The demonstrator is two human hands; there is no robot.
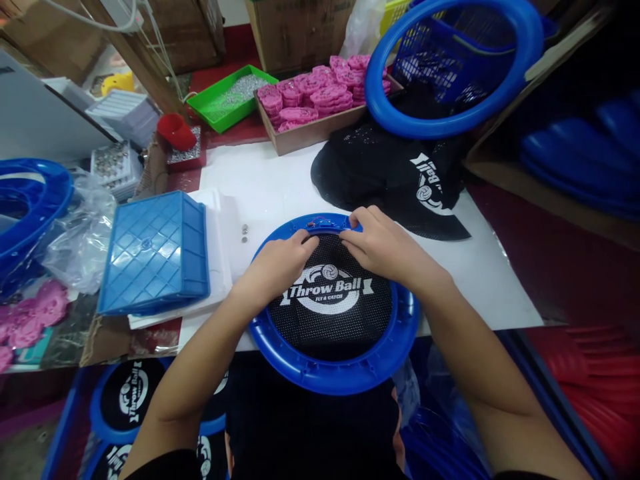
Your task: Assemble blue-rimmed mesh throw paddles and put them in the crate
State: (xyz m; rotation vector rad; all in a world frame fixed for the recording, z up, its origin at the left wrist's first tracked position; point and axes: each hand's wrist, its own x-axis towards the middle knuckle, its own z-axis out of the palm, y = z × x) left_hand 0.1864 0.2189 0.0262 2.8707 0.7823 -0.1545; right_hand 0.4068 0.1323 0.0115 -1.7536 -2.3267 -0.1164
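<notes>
A blue plastic ring lies at the table's near edge, its moulded channel facing up. Inside it is a round black mesh sheet printed "Throw Ball" in white. My left hand has thumb and fingers pinched at the mesh's far edge, left of centre. Opposite it, my right hand is closed over the ring's far rim and the mesh edge, fingers bent. Between the hands, a small part with thin wires sits in the channel; its details are too small to make out. The fingertips partly hide the mesh edge.
Black printed mesh sheets lie beyond, under another blue ring. Pink parts fill a cardboard tray; a green tray holds small metal pieces. Left stands an upturned blue bin, near small round metal pieces.
</notes>
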